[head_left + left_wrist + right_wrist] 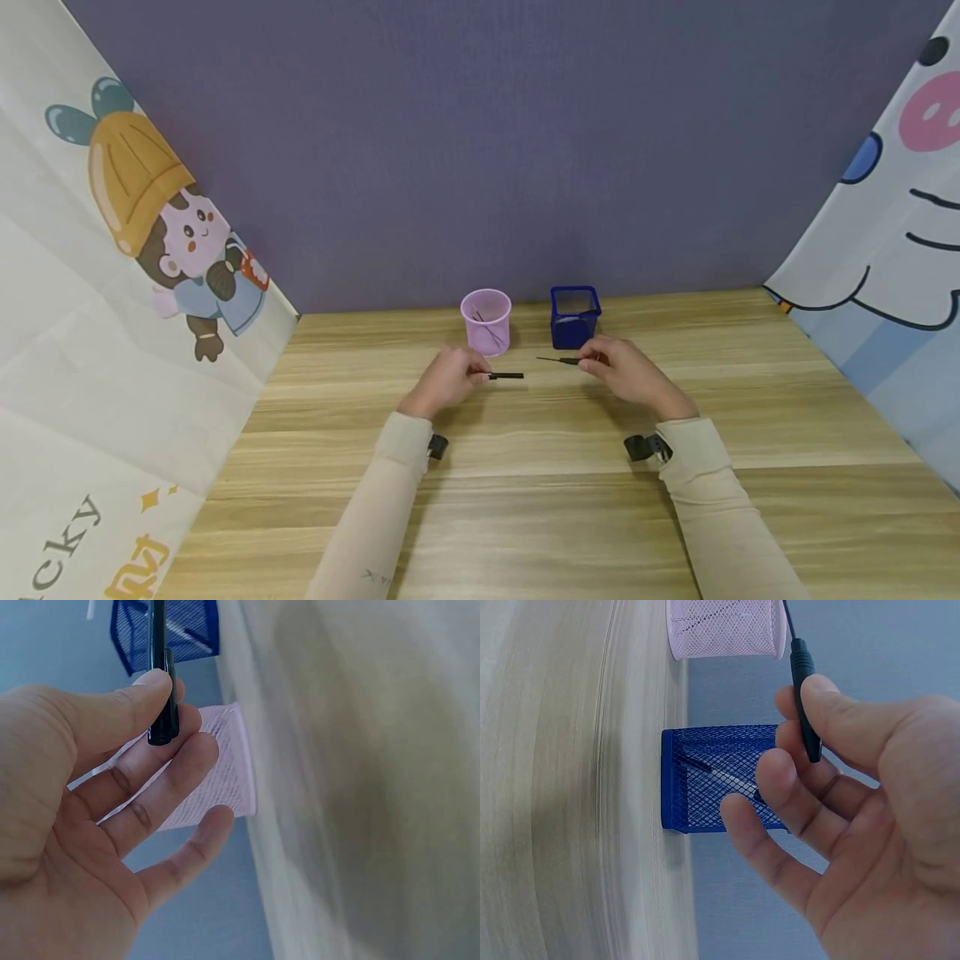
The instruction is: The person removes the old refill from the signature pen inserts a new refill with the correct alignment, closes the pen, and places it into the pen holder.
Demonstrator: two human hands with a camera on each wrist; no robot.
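My left hand (452, 379) pinches a black pen (157, 682) by its clip end between thumb and fingers, the other fingers spread. It is over the table in front of a pink mesh cup (487, 329). In my right hand (622, 368), thumb and fingers pinch the dark handle of a small screwdriver (804, 697). Its thin shaft points left, toward the pen. Just behind the right hand stands a square blue mesh holder (573, 329); through its mesh a white and dark pen-like thing (731, 780) shows.
Thin dark sticks (487, 325) lean inside the pink cup. Both containers stand upright near the back of the wood-grain table (525, 517), before a grey-purple wall panel (525, 150). Printed white sheets hang at the left (112, 350) and right (840, 258).
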